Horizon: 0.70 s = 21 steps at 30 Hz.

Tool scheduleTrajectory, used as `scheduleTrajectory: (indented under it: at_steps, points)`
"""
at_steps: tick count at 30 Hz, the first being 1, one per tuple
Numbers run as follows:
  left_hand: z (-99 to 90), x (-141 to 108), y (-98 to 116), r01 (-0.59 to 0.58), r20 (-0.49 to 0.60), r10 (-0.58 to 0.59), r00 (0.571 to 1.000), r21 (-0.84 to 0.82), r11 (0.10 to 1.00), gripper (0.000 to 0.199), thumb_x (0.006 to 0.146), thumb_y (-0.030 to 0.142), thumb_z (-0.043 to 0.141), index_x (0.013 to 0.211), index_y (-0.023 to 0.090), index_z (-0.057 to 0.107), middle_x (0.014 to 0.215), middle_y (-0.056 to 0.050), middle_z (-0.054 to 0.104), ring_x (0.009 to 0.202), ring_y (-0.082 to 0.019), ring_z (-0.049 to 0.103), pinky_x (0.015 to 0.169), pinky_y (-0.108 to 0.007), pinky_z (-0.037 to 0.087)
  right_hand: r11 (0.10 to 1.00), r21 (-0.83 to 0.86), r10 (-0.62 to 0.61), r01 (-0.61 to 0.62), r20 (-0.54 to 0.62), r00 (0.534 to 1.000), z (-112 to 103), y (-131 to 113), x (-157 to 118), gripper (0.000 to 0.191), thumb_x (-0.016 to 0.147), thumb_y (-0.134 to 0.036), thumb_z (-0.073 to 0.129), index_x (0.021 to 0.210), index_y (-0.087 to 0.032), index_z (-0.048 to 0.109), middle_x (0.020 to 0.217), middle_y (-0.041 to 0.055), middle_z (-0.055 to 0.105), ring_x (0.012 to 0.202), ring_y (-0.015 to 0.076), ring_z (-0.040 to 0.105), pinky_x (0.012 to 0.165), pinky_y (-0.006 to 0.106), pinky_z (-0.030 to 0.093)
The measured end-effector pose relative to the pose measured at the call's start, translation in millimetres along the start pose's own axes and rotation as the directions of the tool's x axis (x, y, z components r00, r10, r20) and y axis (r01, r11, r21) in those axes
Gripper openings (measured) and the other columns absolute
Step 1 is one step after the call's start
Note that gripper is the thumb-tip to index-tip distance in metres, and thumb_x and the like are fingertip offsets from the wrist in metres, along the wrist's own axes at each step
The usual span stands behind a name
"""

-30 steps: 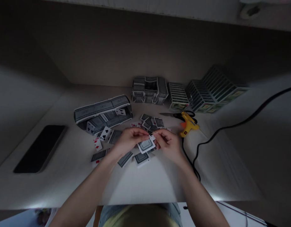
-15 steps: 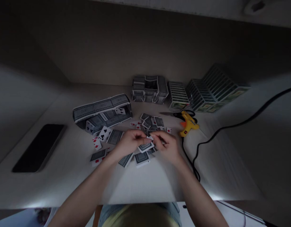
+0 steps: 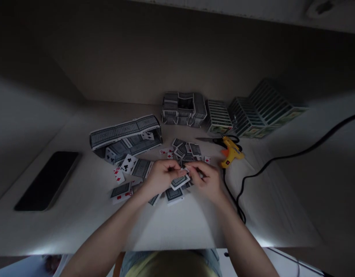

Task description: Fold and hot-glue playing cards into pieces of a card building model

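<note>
Between my hands is a patterned playing card [image 3: 180, 182], tilted, with its white edge showing. My left hand [image 3: 163, 175] pinches its upper left part between thumb and fingers. My right hand [image 3: 205, 177] has its thumb and fingertips closed at the card's upper right corner. Below lies a card stack [image 3: 174, 195] on the table, and more loose cards [image 3: 141, 168] spread to the left. Beyond my hands sits a pile of small folded or cut cards [image 3: 183, 149]. A long box built of cards [image 3: 125, 132] stands at the back left.
A black phone [image 3: 47, 181] lies at the left. A yellow glue gun [image 3: 231, 151] with a black cable [image 3: 270, 158] and black scissors [image 3: 218, 141] are at the right. Along the back stand a card-built structure [image 3: 183, 109] and slatted card structures [image 3: 219, 116].
The held card has tilted slightly and shifted a little to the right with both hands. The whole view has moved slightly.
</note>
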<state>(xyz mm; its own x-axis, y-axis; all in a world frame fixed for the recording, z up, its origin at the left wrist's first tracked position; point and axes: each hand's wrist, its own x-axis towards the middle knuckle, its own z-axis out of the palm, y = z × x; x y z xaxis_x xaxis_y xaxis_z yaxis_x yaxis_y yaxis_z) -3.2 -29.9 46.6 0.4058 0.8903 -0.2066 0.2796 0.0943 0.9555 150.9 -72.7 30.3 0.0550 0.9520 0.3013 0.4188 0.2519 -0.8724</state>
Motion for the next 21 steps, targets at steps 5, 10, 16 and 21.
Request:
scheduleTrajectory:
  at_steps: [5, 10, 16, 21]
  points:
    - [1.0, -0.7, 1.4, 0.021, 0.005, -0.020, 1.000, -0.071, 0.997, 0.035, 0.061, 0.045, 0.066, 0.052, 0.013, 0.055, 0.047, 0.005, 0.040, 0.048, -0.006, 0.034, 0.045, -0.018, 0.025, 0.995, 0.069, 0.073, -0.074, 0.004, 0.997, 2.0, 3.1, -0.9, 0.014, 0.078, -0.027, 0.054, 0.080, -0.021, 0.067, 0.072, 0.0025, 0.067, 0.063, 0.0147, 0.059, 0.058, 0.026, 0.048]
    - [1.4, -1.5, 2.2, -0.021, 0.013, 0.021, 1.000, -0.046, 0.999, 0.036, 0.061, 0.047, 0.066, 0.054, 0.013, 0.054, 0.049, 0.005, 0.043, 0.049, -0.007, 0.036, 0.046, -0.018, 0.027, 0.986, 0.098, 0.133, -0.132, 0.001, 0.991, 1.1, 3.0, 0.1, 0.015, 0.078, -0.030, 0.055, 0.080, -0.020, 0.066, 0.065, 0.0015, 0.064, 0.057, 0.0136, 0.057, 0.049, 0.023, 0.044]
    - [0.5, -0.8, 0.3, -0.045, 0.046, 0.047, 0.998, -0.034, 0.998, 0.035, 0.065, 0.045, 0.063, 0.055, 0.014, 0.052, 0.051, 0.005, 0.044, 0.051, -0.007, 0.037, 0.048, -0.018, 0.029, 0.987, 0.101, 0.129, -0.129, 0.001, 0.992, 2.1, 3.3, 0.7, 0.016, 0.079, -0.030, 0.054, 0.078, -0.020, 0.065, 0.061, 0.0000, 0.061, 0.053, 0.0123, 0.055, 0.047, 0.022, 0.042]
    - [1.4, -1.0, 2.3, -0.069, 0.026, 0.070, 0.997, -0.018, 0.997, 0.034, 0.065, 0.044, 0.064, 0.054, 0.014, 0.051, 0.050, 0.005, 0.043, 0.051, -0.007, 0.037, 0.048, -0.018, 0.029, 0.988, 0.090, 0.129, -0.128, 0.001, 0.992, 2.4, 3.1, 1.1, 0.017, 0.079, -0.032, 0.054, 0.077, -0.020, 0.064, 0.060, -0.0001, 0.060, 0.052, 0.0119, 0.054, 0.046, 0.022, 0.040]
